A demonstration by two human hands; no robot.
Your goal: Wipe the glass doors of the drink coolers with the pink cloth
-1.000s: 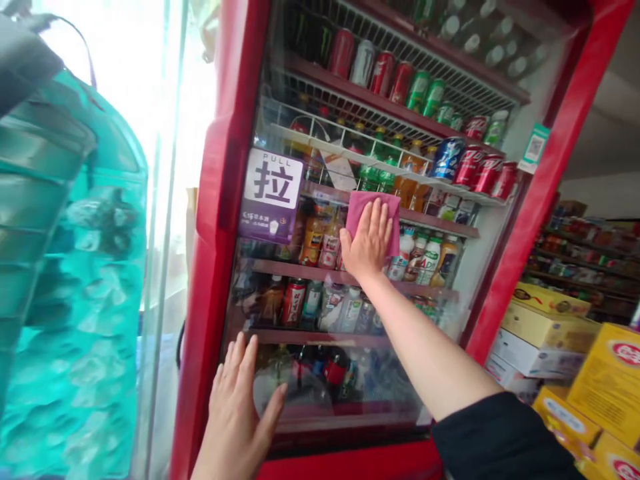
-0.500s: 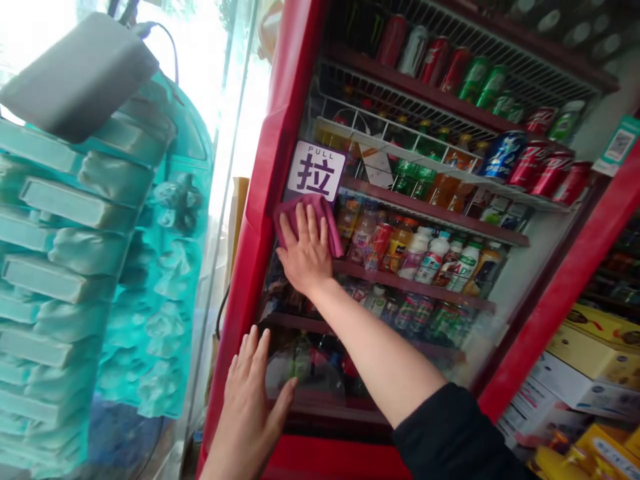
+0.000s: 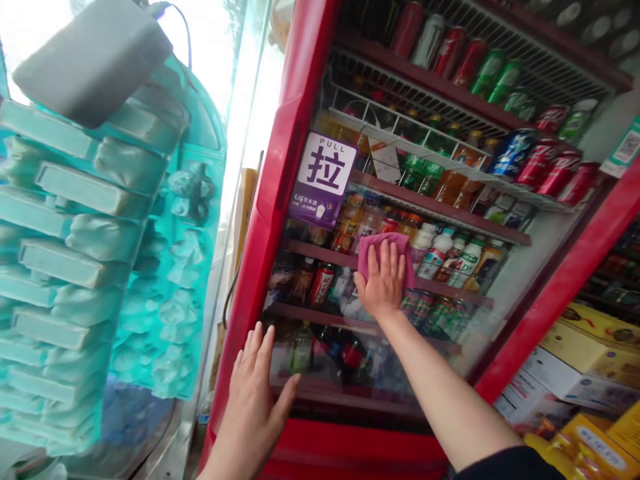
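Note:
My right hand (image 3: 384, 283) lies flat, palm down, on a pink cleaning cloth (image 3: 409, 261), holding it against the glass door of a red drinks fridge (image 3: 273, 213). The cloth's top and right side show around the fingers. Lower down, near the door's left side, my left hand (image 3: 255, 397) is raised with fingers stretched out and thumb apart, holding nothing. Whether it touches the glass I cannot tell. A purple and white PULL sticker (image 3: 325, 177) is on the door, up and left of the cloth.
Behind the glass are shelves of cans and bottles, such as a blue can (image 3: 513, 153). At left, wrapped turquoise packs (image 3: 83, 187) are stacked with a grey box (image 3: 95, 60) on top. Yellow and white cartons (image 3: 590, 347) stand at lower right.
My right hand has slid the cloth right and somewhat down across the glass, away from the sticker, whose lower part now shows. My left hand has stayed nearly in place.

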